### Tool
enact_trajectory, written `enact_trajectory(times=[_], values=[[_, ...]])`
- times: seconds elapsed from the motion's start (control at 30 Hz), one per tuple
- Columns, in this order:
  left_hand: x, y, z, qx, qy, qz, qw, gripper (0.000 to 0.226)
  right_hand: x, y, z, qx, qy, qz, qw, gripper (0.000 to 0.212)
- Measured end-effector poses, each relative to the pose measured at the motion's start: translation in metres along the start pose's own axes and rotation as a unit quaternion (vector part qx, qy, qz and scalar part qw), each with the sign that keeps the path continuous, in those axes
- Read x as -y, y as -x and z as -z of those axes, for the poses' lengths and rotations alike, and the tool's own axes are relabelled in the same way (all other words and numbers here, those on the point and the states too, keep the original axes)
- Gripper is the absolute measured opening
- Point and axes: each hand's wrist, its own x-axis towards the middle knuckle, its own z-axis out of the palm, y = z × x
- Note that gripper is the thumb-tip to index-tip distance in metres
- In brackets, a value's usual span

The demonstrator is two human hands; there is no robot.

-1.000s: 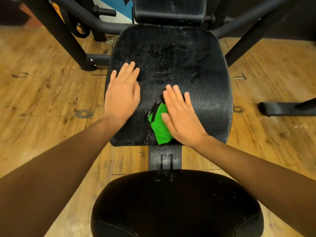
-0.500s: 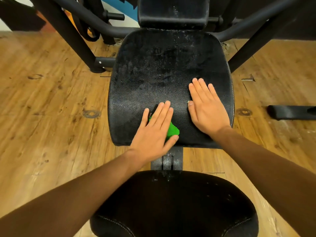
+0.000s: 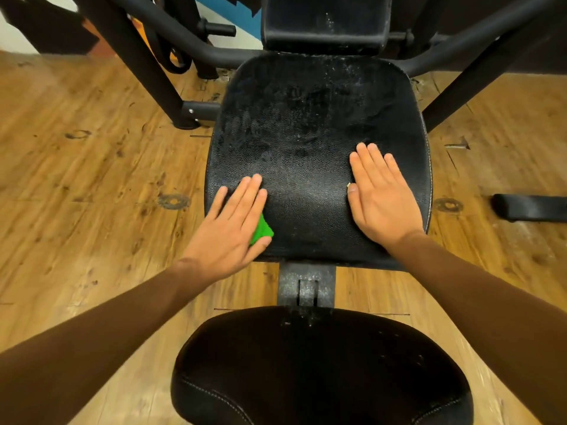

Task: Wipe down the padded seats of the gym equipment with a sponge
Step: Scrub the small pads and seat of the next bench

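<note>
Head view: left hand [image 3: 228, 231] lies flat on the green sponge [image 3: 263, 232] with fingers straight. Its grip is fully open and presses rather than clasps. Right hand [image 3: 382, 199] is likewise flat, holds nothing, and braces the seat pad [image 3: 306, 118]. The sponge sits at the pad's near-left corner. Step in hand: wiping this pad. Pale specks show toward its far edge, so the next stroke should push forward there. The near saddle seat [image 3: 306, 372] likely follows.

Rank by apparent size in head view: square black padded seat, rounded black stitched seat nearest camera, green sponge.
1. Square black padded seat.
2. Rounded black stitched seat, cropped and nearer, so order unsure.
3. Green sponge, mostly under left hand.
</note>
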Motion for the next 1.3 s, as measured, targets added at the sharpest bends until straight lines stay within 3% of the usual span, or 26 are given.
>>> enact_trajectory(times=[0.1,0.3,0.57,0.83,0.97,1.1,1.3], values=[[-0.013,-0.011,0.004,0.006,0.01,0.017,1.0,0.082,0.0,0.0,0.0,-0.001,0.005,-0.001,1.0,0.057],[-0.057,-0.043,0.002,0.001,0.009,-0.044,0.999,0.081,-0.002,0.0,-0.003,-0.014,-0.003,0.001,1.0,0.057],[-0.011,-0.008,-0.004,-0.029,0.068,0.045,0.996,0.092,-0.002,0.0,-0.004,-0.01,0.001,0.004,1.0,0.057],[-0.012,-0.009,-0.015,-0.157,0.143,0.03,0.977,0.048,-0.003,0.0,-0.003,-0.006,0.006,0.006,1.0,0.057],[-0.016,-0.011,-0.007,-0.169,0.252,0.082,0.949,0.046,-0.003,0.0,0.001,-0.014,-0.013,0.007,1.0,0.057],[-0.018,-0.018,0.02,-0.121,0.351,0.165,0.914,0.05,-0.004,-0.002,0.008,-0.027,-0.048,0.007,0.998,0.055],[-0.011,-0.032,0.077,-0.076,0.39,0.264,0.879,0.041,-0.002,-0.013,0.057,-0.066,-0.087,-0.001,0.994,0.049]])
